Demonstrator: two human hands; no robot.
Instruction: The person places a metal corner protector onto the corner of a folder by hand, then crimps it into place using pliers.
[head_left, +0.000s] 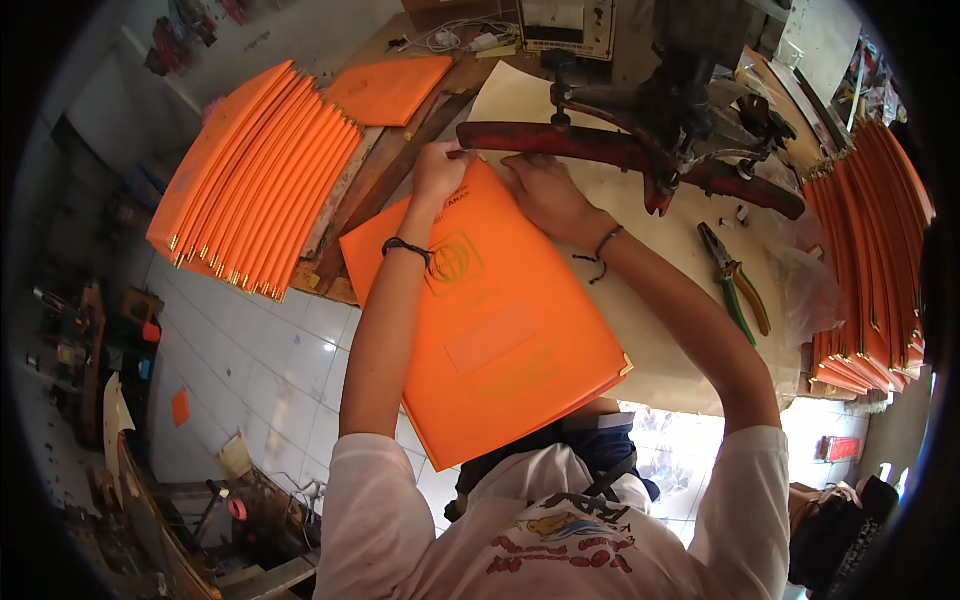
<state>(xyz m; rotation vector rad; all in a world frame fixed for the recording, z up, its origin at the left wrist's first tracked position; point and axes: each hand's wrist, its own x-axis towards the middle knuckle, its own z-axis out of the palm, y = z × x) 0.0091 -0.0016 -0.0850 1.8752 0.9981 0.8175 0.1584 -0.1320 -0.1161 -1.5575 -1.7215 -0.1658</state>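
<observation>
A large orange folder (540, 390) lies slanted over the front of the work table, with a printed emblem, a pale rectangular panel and a gold metal corner at its near right. Its far corner reaches under the red curved bar of a dark metal press (600, 145). My left hand (442, 175) pinches the folder's far edge, close beneath the bar. Bent fingers of my right hand (548, 195) grip the folder's far right edge beside that corner; the fingertips are partly hidden.
A stack of orange folders with gold corners (265, 180) stands at left, another stack (870, 270) at right. One more folder (390, 90) lies flat behind. Pliers with green and orange handles (735, 285) rest on the brown table covering (660, 330). White cables (450, 38) lie at the back.
</observation>
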